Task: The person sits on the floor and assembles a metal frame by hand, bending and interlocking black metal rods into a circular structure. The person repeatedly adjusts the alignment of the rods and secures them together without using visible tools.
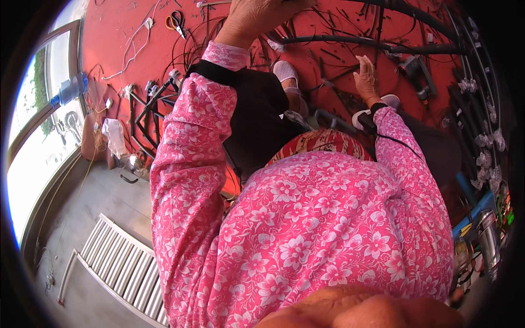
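Observation:
My left hand (257, 16) is at the top edge, its back toward me; its fingers are mostly cut off by the edge, so their grip is hidden. Just right of it, a curved black tube (361, 41) runs across above the red floor, with a second black tube (421, 19) arching beyond. My right hand (365, 79) is open with nothing in it, fingers stretched away from me and thumb apart, just below the nearer tube. Black cords lead off from the bands on both my wrists.
Dark strips and cut ends litter the red floor (115, 49). Scissors (176, 24) lie at the upper left; a power tool (416, 76) lies right of my right hand. Black tubes with plastic-wrapped parts (484, 136) line the right side. A white slatted rack (120, 262) stands lower left.

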Action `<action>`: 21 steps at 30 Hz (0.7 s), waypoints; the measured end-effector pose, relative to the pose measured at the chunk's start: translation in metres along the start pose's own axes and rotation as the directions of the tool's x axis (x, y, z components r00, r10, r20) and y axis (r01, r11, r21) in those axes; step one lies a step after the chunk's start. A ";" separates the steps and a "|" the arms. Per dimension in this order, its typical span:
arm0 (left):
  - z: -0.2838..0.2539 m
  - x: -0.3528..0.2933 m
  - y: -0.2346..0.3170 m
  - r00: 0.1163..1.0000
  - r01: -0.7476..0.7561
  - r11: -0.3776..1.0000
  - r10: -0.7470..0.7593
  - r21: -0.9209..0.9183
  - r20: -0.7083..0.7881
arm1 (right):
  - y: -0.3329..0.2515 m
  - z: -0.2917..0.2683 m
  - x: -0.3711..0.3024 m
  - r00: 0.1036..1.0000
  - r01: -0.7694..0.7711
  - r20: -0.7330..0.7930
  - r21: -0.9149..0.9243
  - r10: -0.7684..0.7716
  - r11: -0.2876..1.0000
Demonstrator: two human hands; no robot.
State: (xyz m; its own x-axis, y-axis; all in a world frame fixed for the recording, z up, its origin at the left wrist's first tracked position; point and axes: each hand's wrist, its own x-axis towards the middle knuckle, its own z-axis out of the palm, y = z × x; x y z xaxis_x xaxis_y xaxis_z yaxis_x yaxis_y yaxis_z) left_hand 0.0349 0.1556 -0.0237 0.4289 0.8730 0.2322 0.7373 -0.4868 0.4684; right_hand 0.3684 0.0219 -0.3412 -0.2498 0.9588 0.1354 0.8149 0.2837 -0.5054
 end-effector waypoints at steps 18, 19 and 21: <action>-0.099 0.043 0.078 0.998 0.003 0.928 0.020 0.373 -0.058 | -0.136 -0.087 0.188 0.882 0.377 -0.372 0.187 -0.289 0.907; -0.108 0.042 0.082 0.999 0.028 0.927 -0.011 0.375 -0.048 | -0.158 -0.089 0.203 0.848 0.421 -0.426 0.181 -0.315 0.889; -0.115 0.035 0.092 0.993 0.013 0.921 0.032 0.388 -0.111 | -0.190 -0.098 0.225 0.778 0.452 -0.509 0.044 -0.369 0.891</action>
State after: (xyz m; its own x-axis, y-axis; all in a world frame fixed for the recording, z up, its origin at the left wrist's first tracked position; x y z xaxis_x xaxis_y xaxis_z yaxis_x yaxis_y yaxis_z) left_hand 0.0573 0.1446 0.1258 0.3920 0.8547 0.3403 0.8878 -0.4485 0.1036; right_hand 0.2088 0.1850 -0.1318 -0.2289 0.6493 0.7253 0.5901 0.6851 -0.4271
